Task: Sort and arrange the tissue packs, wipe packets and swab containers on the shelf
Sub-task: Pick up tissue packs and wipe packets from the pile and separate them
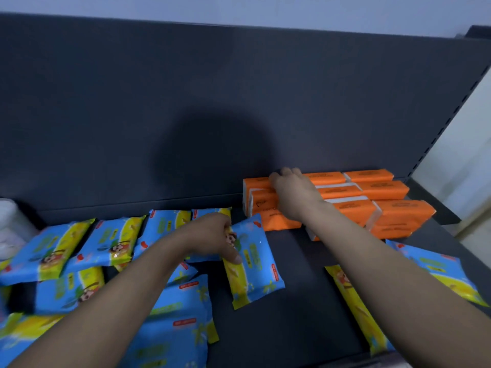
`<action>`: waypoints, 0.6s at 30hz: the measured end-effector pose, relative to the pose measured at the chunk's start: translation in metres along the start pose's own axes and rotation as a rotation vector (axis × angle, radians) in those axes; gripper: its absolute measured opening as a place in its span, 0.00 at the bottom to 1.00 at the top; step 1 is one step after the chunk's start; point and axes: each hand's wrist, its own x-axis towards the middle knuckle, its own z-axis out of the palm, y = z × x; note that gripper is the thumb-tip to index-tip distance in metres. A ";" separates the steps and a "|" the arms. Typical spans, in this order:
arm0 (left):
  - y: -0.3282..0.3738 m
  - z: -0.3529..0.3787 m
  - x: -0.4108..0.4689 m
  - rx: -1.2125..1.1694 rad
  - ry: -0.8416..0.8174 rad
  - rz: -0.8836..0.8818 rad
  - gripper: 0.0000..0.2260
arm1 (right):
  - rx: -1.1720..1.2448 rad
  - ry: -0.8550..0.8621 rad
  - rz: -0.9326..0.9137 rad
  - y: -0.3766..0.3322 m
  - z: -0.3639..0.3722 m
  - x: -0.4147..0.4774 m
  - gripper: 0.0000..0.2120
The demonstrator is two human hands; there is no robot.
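Several orange tissue packs (382,208) lie stacked in rows at the back right of the dark shelf (287,301). My right hand (292,192) rests on top of the leftmost orange pack (259,203), fingers curled over its far edge. Blue and yellow wipe packets (53,248) cover the left half of the shelf. My left hand (215,237) grips one tilted wipe packet (255,264) at its upper left corner. Two more wipe packets (438,269) lie at the right under my right forearm. White swab containers (10,227) show at the far left edge, blurred.
The shelf's dark back panel (239,102) rises behind everything. A slotted upright (451,112) bounds the shelf on the right, with a pale wall beyond. Bare shelf shows between the tilted wipe packet and the right-hand packets.
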 end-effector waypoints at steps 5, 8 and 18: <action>-0.006 -0.008 -0.015 -0.284 0.028 0.103 0.22 | 0.102 0.000 0.022 0.000 0.000 -0.008 0.19; -0.003 -0.007 -0.012 -0.426 0.072 0.181 0.11 | 0.260 0.047 0.038 0.006 -0.010 -0.025 0.21; 0.043 0.022 0.004 -0.551 -0.080 0.352 0.09 | 0.247 -0.164 0.477 0.072 -0.003 -0.127 0.13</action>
